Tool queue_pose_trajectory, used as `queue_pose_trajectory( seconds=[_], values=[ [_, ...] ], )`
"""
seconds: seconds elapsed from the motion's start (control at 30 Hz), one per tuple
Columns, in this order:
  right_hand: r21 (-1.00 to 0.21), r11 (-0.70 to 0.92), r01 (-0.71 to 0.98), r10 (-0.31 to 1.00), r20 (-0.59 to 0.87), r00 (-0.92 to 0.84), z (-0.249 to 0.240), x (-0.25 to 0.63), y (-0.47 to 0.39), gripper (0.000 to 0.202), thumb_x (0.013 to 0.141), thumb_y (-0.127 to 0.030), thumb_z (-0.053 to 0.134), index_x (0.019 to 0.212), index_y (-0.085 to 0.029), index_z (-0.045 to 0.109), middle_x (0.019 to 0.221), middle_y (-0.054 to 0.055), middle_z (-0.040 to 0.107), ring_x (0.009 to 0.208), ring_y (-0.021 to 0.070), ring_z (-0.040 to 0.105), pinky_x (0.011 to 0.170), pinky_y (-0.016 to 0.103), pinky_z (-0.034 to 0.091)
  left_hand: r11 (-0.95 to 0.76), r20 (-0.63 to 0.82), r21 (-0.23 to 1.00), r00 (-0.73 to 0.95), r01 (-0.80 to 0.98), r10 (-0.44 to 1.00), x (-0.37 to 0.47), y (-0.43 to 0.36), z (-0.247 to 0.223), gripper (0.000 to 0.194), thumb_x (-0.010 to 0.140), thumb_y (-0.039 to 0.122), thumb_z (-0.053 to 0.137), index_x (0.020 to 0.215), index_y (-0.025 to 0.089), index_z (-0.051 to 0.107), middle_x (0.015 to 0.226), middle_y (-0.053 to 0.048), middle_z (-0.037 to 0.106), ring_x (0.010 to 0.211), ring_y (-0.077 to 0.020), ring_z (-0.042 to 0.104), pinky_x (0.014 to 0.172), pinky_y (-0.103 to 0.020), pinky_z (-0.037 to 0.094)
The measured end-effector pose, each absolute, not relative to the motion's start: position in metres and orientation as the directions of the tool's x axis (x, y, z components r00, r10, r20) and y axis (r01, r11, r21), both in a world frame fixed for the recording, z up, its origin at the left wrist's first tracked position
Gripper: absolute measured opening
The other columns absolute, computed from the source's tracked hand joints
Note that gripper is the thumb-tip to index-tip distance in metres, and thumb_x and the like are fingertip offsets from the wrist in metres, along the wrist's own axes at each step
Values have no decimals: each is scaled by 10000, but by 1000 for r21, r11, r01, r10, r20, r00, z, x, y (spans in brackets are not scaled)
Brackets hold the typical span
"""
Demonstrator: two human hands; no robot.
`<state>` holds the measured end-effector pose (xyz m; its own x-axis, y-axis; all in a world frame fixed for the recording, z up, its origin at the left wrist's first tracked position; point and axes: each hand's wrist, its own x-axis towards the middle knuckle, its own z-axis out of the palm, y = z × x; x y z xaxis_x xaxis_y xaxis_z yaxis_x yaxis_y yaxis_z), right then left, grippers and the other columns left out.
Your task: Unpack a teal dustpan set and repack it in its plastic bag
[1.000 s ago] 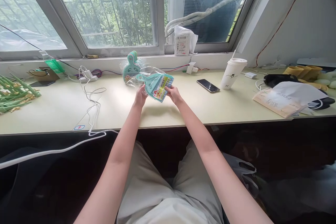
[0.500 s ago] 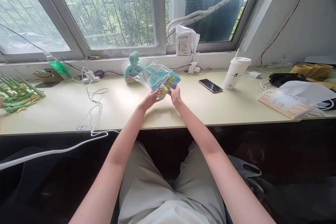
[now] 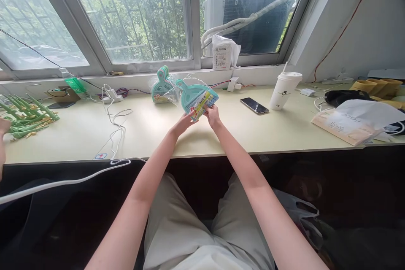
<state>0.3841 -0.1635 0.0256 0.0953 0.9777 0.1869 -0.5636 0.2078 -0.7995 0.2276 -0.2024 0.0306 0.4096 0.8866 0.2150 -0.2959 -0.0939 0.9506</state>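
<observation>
A teal mini dustpan set in a clear plastic bag, with a yellow label card, is held up over the desk. My left hand pinches its lower edge at the label. My right hand grips the same lower edge from the right. A stack of several more bagged teal dustpans leans against the window ledge just behind, to the left.
A white charger cable trails across the desk's left and off its front edge. Green stick bundles lie far left. A phone, a lidded cup, a white paper bag and a white packet on the sill sit to the right.
My left hand slid from the bag's left side to its lower edge beside my right hand. The dustpan set rose and turned more upright, drifting slightly right.
</observation>
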Motion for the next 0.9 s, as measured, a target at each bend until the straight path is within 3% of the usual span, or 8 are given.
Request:
queue_pose_trajectory(
  seconds=[0.1, 0.23, 0.47, 0.57, 0.63, 0.7, 0.8, 0.9],
  values=[
    [-797, 207, -567, 978, 178, 106, 25, 381, -166, 137, 806, -144, 615, 930, -192, 584, 1002, 43, 725, 948, 182, 689, 879, 393, 597, -239, 315, 922, 229, -305, 921, 233, -201, 30, 627, 710, 359, 787, 1283, 237, 566, 1295, -90, 636, 1233, -243, 577, 1038, -396, 448],
    [-808, 176, -562, 984, 157, 82, 26, 379, -173, 181, 803, -127, 582, 966, -202, 560, 983, 24, 718, 917, 170, 690, 887, 386, 592, -251, 263, 937, 17, -242, 965, 233, -191, 23, 563, 679, 314, 749, 1201, 218, 561, 1126, -60, 694, 1112, -234, 635, 930, -374, 504],
    [-803, 80, -590, 997, 77, 29, 28, 381, -173, 121, 852, -184, 565, 971, -203, 570, 913, 12, 711, 804, 161, 697, 842, 367, 610, -273, 263, 948, -81, -161, 961, 235, -185, 19, 519, 742, 362, 697, 1217, 224, 539, 1170, -72, 668, 1117, -260, 620, 922, -389, 506],
    [-803, 91, -589, 994, 42, 96, 25, 384, -168, 78, 876, -223, 587, 949, -199, 571, 891, 13, 708, 798, 153, 694, 810, 344, 614, -367, 364, 930, -93, -16, 927, 238, -192, 21, 729, 764, 415, 718, 1398, 243, 403, 1384, -114, 556, 1306, -287, 499, 1042, -415, 430],
    [-812, 124, -570, 988, 51, 143, 22, 385, -165, 82, 869, -218, 614, 936, -195, 573, 894, 13, 710, 812, 147, 691, 803, 335, 611, -449, 466, 884, -156, 131, 871, 239, -198, 24, 906, 760, 451, 736, 1501, 259, 250, 1544, -138, 376, 1456, -292, 305, 1124, -433, 339],
    [-819, 160, -551, 981, 69, 182, 20, 385, -163, 89, 860, -213, 631, 927, -195, 576, 906, 12, 713, 828, 143, 688, 802, 333, 609, -484, 547, 830, -227, 278, 806, 239, -206, 29, 989, 742, 487, 751, 1531, 258, 200, 1615, -150, 219, 1523, -304, 97, 1165, -478, 260],
    [-831, 190, -523, 974, 94, 205, 18, 385, -162, 74, 859, -212, 621, 921, -195, 583, 932, 16, 715, 841, 141, 683, 798, 335, 607, -486, 625, 739, -206, 467, 753, 239, -215, 34, 771, 770, 500, 721, 1445, 286, 416, 1620, -117, 212, 1525, -334, 10, 1174, -569, 175],
    [-842, 210, -497, 971, 123, 203, 16, 384, -161, 79, 854, -228, 614, 918, -191, 586, 978, 28, 712, 840, 142, 679, 794, 342, 604, -493, 687, 613, -108, 617, 719, 238, -217, 32, 333, 876, 441, 604, 1171, 299, 662, 1490, -91, 441, 1462, -341, 225, 1174, -578, 136]
  ],
)
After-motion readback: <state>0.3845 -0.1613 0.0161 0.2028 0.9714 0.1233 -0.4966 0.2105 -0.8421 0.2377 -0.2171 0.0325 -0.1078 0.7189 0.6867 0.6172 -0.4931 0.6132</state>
